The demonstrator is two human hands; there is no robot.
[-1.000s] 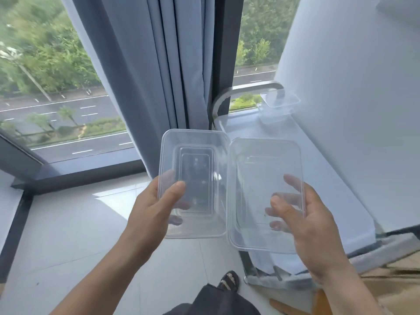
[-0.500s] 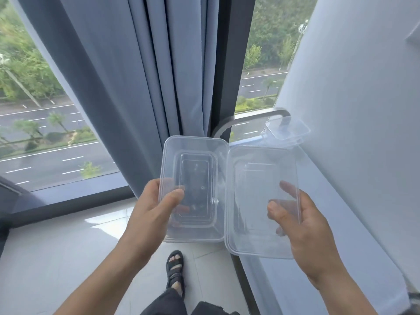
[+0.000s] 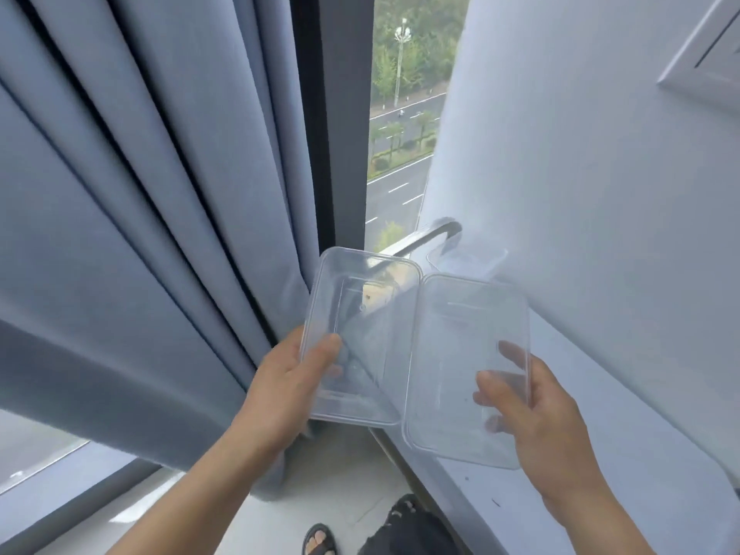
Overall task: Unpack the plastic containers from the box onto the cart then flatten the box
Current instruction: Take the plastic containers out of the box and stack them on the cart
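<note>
My left hand (image 3: 286,388) grips a clear rectangular plastic container (image 3: 360,314) by its near left edge, thumb over the rim. In my right hand (image 3: 534,418) is a second clear piece, a container or lid (image 3: 460,354), held by its right edge with the thumb on its face. The two pieces are side by side, edges touching or overlapping, above the left edge of the white cart top (image 3: 592,442). Another clear container (image 3: 468,260) sits at the cart's far end by the handle (image 3: 430,236). The box is out of view.
Blue-grey curtains (image 3: 160,218) hang at the left, close to my left hand. A dark window frame (image 3: 340,126) and a white wall (image 3: 580,174) border the cart. My sandalled foot (image 3: 318,540) stands on the pale floor below.
My view has swung up and left and come closer to the cart's far end. Both hands keep the same hold on the two clear pieces, carried forward over the cart's edge.
</note>
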